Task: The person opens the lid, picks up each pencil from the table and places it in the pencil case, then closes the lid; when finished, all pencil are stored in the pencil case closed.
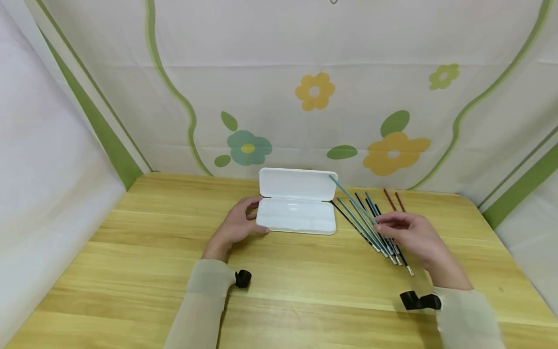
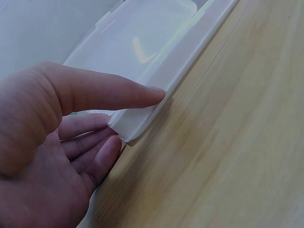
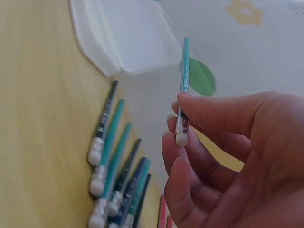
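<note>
A white pencil case [image 1: 296, 218] lies open on the table, its lid [image 1: 298, 184] raised at the back. My left hand [image 1: 235, 223] holds the case's left end, thumb [image 2: 137, 95] against the front wall and fingers around the side. Between thumb and fingertips my right hand [image 1: 411, 235] pinches a teal pencil [image 3: 185, 66] near its white eraser. That pencil is lifted, its far end pointing toward the lid. Below it, several teal and dark pencils [image 3: 114, 128] lie fanned on the table, erasers toward me. No pencil shows inside the case.
Two red pencils [image 1: 389, 198] lie beyond my right hand, partly hidden by it. A pale curtain [image 1: 279, 111] with printed flowers hangs behind the wooden table [image 1: 314, 300] and along both sides. Black wrist mounts [image 1: 243, 278] sit at both sleeves.
</note>
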`<state>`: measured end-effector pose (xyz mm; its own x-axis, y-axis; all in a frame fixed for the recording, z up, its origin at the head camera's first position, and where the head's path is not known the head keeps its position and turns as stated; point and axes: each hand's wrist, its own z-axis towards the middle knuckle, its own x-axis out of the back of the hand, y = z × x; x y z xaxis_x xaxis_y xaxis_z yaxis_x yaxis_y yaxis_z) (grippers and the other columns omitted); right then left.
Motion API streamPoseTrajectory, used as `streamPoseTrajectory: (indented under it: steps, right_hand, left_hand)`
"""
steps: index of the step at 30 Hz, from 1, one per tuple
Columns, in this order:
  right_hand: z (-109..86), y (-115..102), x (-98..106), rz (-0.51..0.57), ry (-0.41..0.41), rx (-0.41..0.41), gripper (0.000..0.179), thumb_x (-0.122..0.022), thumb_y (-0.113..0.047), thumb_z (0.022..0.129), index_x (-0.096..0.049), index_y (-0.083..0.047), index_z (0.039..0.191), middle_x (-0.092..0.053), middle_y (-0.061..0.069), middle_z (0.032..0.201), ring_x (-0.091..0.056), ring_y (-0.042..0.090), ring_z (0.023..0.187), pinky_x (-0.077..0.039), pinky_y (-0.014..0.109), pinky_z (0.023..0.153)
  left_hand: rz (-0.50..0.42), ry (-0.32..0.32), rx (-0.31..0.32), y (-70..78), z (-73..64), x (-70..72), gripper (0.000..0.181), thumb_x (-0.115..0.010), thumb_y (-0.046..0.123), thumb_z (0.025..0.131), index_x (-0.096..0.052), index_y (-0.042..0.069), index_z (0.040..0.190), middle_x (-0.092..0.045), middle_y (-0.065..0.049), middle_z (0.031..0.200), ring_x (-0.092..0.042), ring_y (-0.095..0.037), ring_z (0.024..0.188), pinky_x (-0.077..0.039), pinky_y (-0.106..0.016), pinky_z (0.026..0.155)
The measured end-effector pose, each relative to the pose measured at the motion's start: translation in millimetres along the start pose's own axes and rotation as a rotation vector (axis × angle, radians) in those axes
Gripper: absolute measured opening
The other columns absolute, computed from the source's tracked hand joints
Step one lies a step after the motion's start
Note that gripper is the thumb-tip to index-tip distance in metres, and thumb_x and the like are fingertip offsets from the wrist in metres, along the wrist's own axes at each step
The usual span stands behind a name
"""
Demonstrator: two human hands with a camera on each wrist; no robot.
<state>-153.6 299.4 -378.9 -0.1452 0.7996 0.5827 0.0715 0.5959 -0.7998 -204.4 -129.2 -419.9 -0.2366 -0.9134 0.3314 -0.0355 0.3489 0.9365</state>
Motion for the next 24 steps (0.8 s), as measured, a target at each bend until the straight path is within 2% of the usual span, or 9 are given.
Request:
streamPoseTrajectory:
  steps: [2,5,11,17,24]
  right_hand:
    - [4.8,-4.7,-6.7,-0.018,-0.02,0.021,0.042,-0.075,-0.032,0.102,-0.072,-0.005,0.135,-0.078,0.005,0.116,-0.069,0.008,0.095,-0.057,0.028,0.077]
    - [12.8,-10.3,-17.0,-0.043,-0.047,0.052,0.037,-0.077,-0.027,0.101,-0.075,-0.004,0.13,-0.079,0.011,0.115,-0.07,0.012,0.094,-0.057,0.027,0.077]
    - [28.3,-22.0,-32.7,-0.111,-0.07,0.079,0.028,-0.077,-0.024,0.1,-0.079,-0.008,0.122,-0.078,0.008,0.11,-0.068,0.015,0.095,-0.056,0.03,0.079]
    - [42.2,-37.3,-43.0,-0.193,-0.058,0.136,0.019,-0.079,-0.022,0.098,-0.083,-0.012,0.114,-0.078,0.008,0.106,-0.065,0.017,0.092,-0.053,0.033,0.077]
    - [58.2,-46.1,-53.8,-0.183,-0.067,0.163,0.015,-0.079,-0.02,0.099,-0.085,-0.016,0.111,-0.078,0.008,0.109,-0.064,0.021,0.092,-0.052,0.035,0.077]
  left_hand:
    - [0.002,0.004,-0.003,-0.3,-0.2,-0.4,0.091,-0.087,-0.004,0.079,-0.046,0.005,0.16,-0.045,-0.018,0.164,-0.055,-0.043,0.145,-0.049,-0.051,0.12]
    - [-0.005,0.003,-0.012,-0.5,-0.6,-0.5,0.091,-0.087,-0.004,0.08,-0.046,0.005,0.16,-0.045,-0.019,0.164,-0.055,-0.044,0.144,-0.049,-0.051,0.119]
    - [-0.018,0.006,-0.015,-0.8,-2.1,0.1,0.09,-0.087,-0.004,0.079,-0.047,0.005,0.16,-0.046,-0.019,0.164,-0.055,-0.044,0.144,-0.049,-0.052,0.119]
    - [-0.018,0.012,-0.003,-1.0,-3.5,-0.7,0.091,-0.087,-0.004,0.079,-0.047,0.006,0.16,-0.047,-0.017,0.163,-0.057,-0.043,0.143,-0.05,-0.052,0.119]
    - [-0.019,0.016,-0.001,-0.1,-4.1,-1.2,0.091,-0.087,-0.002,0.079,-0.047,0.008,0.16,-0.048,-0.016,0.163,-0.057,-0.042,0.143,-0.049,-0.052,0.12]
